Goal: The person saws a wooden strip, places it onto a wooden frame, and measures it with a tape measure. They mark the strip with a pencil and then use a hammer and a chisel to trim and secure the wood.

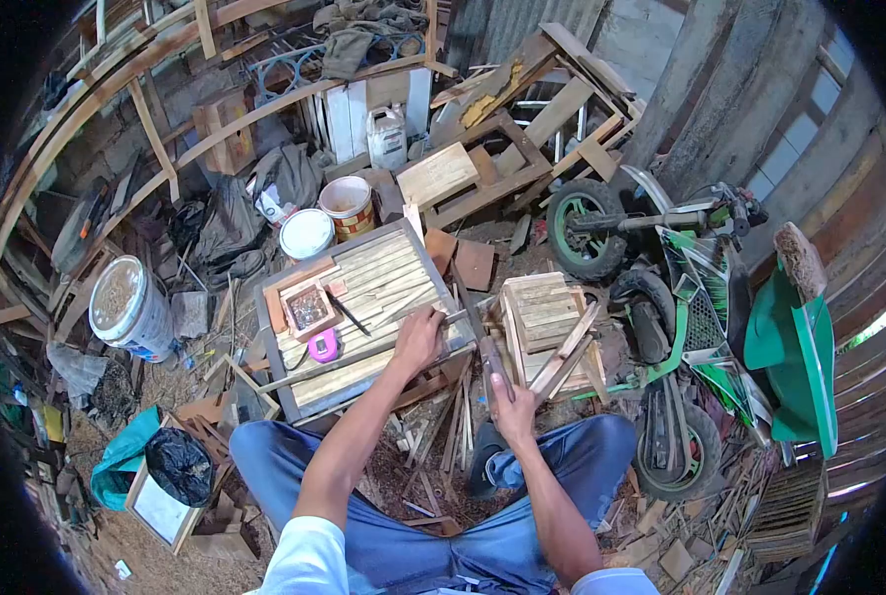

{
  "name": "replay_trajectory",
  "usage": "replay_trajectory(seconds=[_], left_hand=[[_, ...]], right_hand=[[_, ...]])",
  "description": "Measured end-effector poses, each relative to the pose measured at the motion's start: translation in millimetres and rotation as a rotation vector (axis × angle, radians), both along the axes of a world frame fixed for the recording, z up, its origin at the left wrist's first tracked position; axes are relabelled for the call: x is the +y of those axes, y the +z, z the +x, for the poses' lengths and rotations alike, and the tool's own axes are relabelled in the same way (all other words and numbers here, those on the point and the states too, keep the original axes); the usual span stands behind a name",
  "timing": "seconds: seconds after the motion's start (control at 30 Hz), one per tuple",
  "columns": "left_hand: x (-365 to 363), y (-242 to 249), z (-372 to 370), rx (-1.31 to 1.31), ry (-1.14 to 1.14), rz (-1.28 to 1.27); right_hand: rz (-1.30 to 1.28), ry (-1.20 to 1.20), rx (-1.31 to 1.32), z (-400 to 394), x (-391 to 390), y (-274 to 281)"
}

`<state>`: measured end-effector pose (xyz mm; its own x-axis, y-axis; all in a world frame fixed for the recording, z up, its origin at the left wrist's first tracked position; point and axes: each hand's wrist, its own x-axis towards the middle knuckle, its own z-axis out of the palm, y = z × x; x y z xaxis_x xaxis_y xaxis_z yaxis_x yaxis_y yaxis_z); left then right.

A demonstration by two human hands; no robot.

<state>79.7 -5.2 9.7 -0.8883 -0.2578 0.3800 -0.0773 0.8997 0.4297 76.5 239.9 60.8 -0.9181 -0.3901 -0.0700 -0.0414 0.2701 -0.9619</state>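
My left hand (420, 339) is closed at the right part of a slatted wooden panel (393, 263), its fingers pinching what looks like a thin wooden strip (454, 317). The panel has a dark frame and pale slats lying side by side. In front of my right knee, my right hand (513, 411) grips a long, narrow, dark tool (490, 357) by its lower end, close to the panel's right edge. Its exact kind I cannot make out. On the panel lie a small wooden box of nails or screws (309, 307), a black pencil-like stick (348, 314) and a pink tape measure (323, 345).
A stack of short wooden pieces (542, 309) stands right of the panel. Farther right is a green-framed motorbike (683, 322). Buckets (347, 206) and a white jug (386, 139) stand behind. Left are a white bucket (130, 307) and a black bag (179, 466). Wood scraps litter the ground.
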Motion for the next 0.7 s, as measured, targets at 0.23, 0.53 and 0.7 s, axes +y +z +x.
replay_trajectory(seconds=[0.23, 0.53, 0.7], left_hand=[[12, 14, 0, -0.012, 0.025, 0.163], [10, 19, 1, -0.059, -0.126, 0.078], [14, 17, -2, 0.043, -0.102, 0.063]], right_hand=[[0.277, 0.022, 0.159, 3, -3, -5], [0.195, -0.033, 0.022, 9, 2, 13], [0.206, -0.065, 0.061, 8, 5, 16]])
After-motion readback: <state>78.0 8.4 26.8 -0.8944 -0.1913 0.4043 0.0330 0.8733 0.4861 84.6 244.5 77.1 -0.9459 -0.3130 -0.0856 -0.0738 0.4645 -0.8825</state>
